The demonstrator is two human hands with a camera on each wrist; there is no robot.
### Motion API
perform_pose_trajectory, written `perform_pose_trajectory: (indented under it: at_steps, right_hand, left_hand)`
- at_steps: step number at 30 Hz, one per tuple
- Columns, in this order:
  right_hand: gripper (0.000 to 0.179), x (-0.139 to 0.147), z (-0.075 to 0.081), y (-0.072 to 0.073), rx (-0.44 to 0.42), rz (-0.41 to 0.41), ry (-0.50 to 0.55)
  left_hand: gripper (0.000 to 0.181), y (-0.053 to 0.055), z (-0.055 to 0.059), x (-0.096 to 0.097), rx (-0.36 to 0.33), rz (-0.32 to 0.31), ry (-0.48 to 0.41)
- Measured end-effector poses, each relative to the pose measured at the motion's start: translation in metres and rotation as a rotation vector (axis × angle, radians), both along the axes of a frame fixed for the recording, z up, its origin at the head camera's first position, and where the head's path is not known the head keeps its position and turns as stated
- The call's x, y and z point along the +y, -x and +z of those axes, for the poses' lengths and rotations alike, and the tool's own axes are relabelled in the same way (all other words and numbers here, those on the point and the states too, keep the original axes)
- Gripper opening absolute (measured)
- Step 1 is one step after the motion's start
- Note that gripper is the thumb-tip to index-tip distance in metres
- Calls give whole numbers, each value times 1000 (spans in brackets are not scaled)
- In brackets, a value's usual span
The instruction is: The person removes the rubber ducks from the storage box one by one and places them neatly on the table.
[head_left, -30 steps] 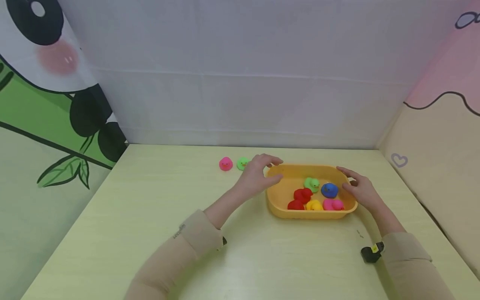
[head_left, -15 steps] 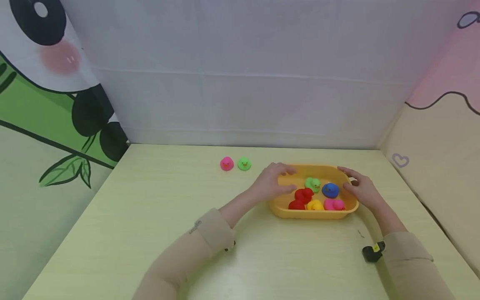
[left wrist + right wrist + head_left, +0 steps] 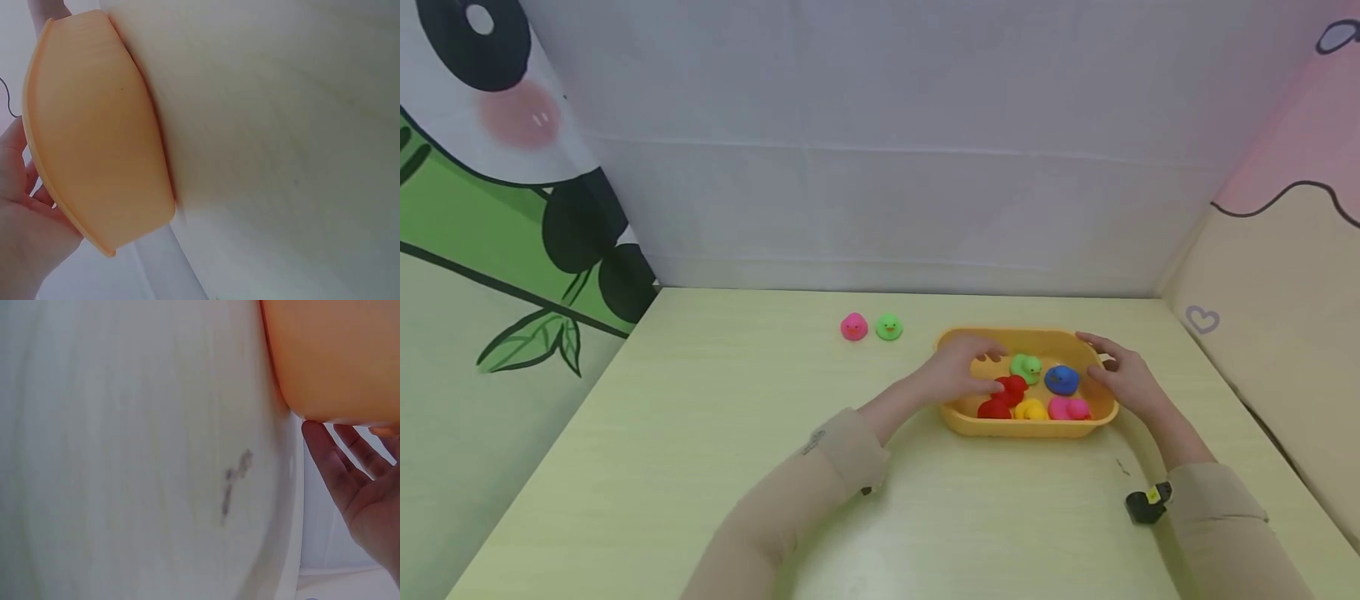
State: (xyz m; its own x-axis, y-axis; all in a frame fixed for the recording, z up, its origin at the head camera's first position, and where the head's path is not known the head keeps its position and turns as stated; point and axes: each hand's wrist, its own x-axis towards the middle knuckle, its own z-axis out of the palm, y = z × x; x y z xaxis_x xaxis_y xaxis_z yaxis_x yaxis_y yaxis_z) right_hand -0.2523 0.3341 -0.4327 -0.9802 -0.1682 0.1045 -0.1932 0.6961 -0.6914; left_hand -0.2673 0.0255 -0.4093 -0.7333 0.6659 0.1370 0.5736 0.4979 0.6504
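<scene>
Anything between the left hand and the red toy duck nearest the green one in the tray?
Nothing visible: in the head view the left hand partly overlaps the red toy duck, with no other duck between. Contact isn't clear.

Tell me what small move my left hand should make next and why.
Perhaps close the left hand round the farther red duck: in the head view, its spread thumb and fingers reach over the tray, the thumb appears beside that duck, and the right hand touches the tray's right end, which could steady it.
</scene>
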Motion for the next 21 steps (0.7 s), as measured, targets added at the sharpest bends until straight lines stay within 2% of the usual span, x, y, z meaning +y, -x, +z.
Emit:
perform_pose_trajectory:
  at_steps: [9, 13, 16, 21]
  right_hand:
    - [52, 3, -3, 4, -3, -2, -14]
    - [51, 4, -4, 5, 6, 0, -20]
    - [51, 3, -3, 4, 4, 5, -16]
    - [52, 0, 0, 1, -5, 7, -18]
  left_hand:
    - [46, 7, -2, 11, 13, -64, 69]
    - [44, 12, -6, 17, 56, -87, 132]
    - [43, 15, -7, 22, 65, -87, 170]
    - [37, 17, -7, 27, 32, -68, 197]
